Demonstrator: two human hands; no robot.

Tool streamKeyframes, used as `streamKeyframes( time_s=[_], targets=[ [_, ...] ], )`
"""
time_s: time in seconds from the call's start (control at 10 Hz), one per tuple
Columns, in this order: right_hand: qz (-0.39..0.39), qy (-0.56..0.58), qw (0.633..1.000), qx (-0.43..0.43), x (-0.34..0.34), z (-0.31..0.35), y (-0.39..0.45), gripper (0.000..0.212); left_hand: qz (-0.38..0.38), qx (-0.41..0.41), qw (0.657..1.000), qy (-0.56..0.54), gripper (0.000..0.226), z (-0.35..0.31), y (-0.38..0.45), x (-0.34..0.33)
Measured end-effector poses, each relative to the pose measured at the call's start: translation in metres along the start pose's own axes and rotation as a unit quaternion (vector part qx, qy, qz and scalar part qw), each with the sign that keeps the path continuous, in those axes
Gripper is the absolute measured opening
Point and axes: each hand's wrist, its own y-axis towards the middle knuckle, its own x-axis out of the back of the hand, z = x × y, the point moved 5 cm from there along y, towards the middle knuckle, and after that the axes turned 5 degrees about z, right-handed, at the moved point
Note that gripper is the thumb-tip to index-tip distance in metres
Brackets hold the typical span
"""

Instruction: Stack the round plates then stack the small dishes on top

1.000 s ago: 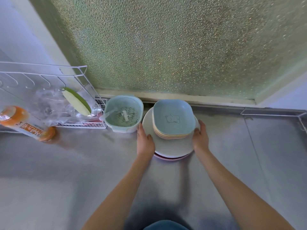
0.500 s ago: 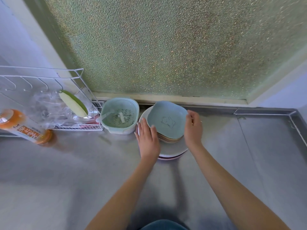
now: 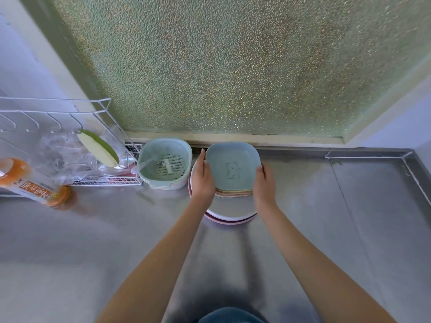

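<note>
Between the hands: the dishes (image 3: 233,170), a nested pile of small rounded-square ones with a teal dish showing a bear outline on top, are flanked on both sides.
Left hand (image 3: 202,180): it is laid against the pile's left edge, palm inward, its fingers (image 3: 202,162) stretched along that side toward the wall; a light clasp is judged, not a closed fist.
Right hand (image 3: 264,183): it is set against the pile's right edge, its fingers (image 3: 260,170) curled over the rim of the top dish.
Direction from fingers: the pile lies inward of both hands, to the right of the left fingers and to the left of the right fingers, with neither hand clearly nearer.
Long axis: none is marked, since the dishes are nearly square; the sides being clasped run from the person toward the wall.
Seating: the dishes are resting on the plates (image 3: 229,212), white over pink, and are placed toward the plates' far half rather than centred.
Surface: the plates are carried by the grey table (image 3: 326,217).
Neighbour: a teal colander (image 3: 166,163) is seen just beside the plates' left rim, close behind the left hand.
Coming move: a small squaring or centring of the pile is judged likely, and it turns on both hands pressing evenly from opposite sides.
</note>
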Motion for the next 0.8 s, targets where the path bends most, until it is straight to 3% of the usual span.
streamKeyframes(
  time_s=[0.2,0.4,0.5,0.7,0.8],
  targets=[
    [0.019,-0.006,1.0,-0.024,-0.005,0.014,0.018,0.038,0.016,-0.013,0.999,-0.026,0.046,-0.005,0.006,-0.002],
    [-0.021,-0.004,1.0,-0.004,0.0,0.0,0.005,0.023,0.011,-0.034,0.999,-0.02,0.047,-0.001,-0.003,-0.007],
    [-0.018,-0.019,1.0,-0.012,0.0,0.005,0.006,0.036,0.008,-0.028,0.999,-0.019,0.046,-0.008,-0.005,-0.008],
    [0.035,-0.049,0.998,0.006,0.003,0.018,-0.001,0.041,0.04,-0.048,0.998,0.032,0.047,-0.02,-0.014,-0.002],
    [-0.032,0.032,0.997,0.059,0.039,0.056,-0.003,0.042,0.017,-0.176,0.982,0.07,0.049,-0.066,-0.022,0.026]
  ],
)
